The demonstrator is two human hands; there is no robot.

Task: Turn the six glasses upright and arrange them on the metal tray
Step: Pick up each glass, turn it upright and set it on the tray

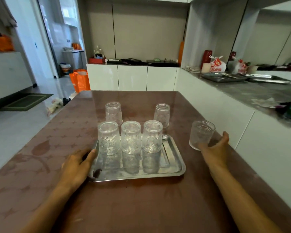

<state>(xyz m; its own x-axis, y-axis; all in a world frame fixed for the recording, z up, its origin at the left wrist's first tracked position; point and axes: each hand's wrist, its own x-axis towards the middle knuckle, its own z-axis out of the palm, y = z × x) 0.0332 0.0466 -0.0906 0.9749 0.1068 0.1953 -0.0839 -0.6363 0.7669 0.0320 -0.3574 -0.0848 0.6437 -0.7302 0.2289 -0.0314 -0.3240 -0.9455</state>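
A metal tray (173, 167) lies on the brown table. Three clear ribbed glasses (131, 137) stand in a row along its far side. Two more glasses, one at the left (113, 113) and one at the right (162, 115), stand on the table behind the tray; they narrow toward the top and look upside down. My left hand (77, 165) rests on the tray's left rim with the fingers over the edge. To the right of the tray, my right hand (215, 148) holds the sixth glass (202, 133) by its lower part, wide end up, slightly tilted, above the table.
The near half of the tray holds no glasses. A white counter (242, 91) runs along the table's right side, with metal trays, bags and a green can on it. White cabinets stand behind the table, and an orange bag (80, 79) sits on the floor at the far left.
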